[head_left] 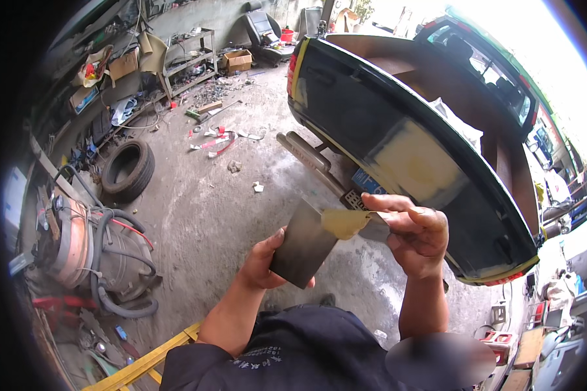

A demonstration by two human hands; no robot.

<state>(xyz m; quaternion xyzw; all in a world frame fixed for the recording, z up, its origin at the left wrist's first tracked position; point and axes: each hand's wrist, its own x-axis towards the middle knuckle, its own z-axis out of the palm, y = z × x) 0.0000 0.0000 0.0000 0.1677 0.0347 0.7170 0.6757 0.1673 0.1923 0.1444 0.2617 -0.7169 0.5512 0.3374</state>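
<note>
In my left hand [261, 264] is a flat, grey rectangular metal plate [301, 251], gripped along its near left edge and tilted. My right hand [421, 238] is closed on a thin grey putty spreader [376, 228], partly hidden by the fingers. A lump of yellowish putty [344, 223] clings between the plate's far right corner and the spreader. Ahead and to the right stands a dark pickup tailgate [346, 98], with a broad patch of pale yellow filler [417, 163] on its surface. Yellow masking tape runs along parts of its edges.
A tire [129, 171] lies on the concrete floor at the left, near a tank-like machine [114, 260] with black hoses. Red and white scraps [218, 140] litter the floor. A yellow metal frame [147, 362] is at lower left; a shelf [192, 62] stands behind.
</note>
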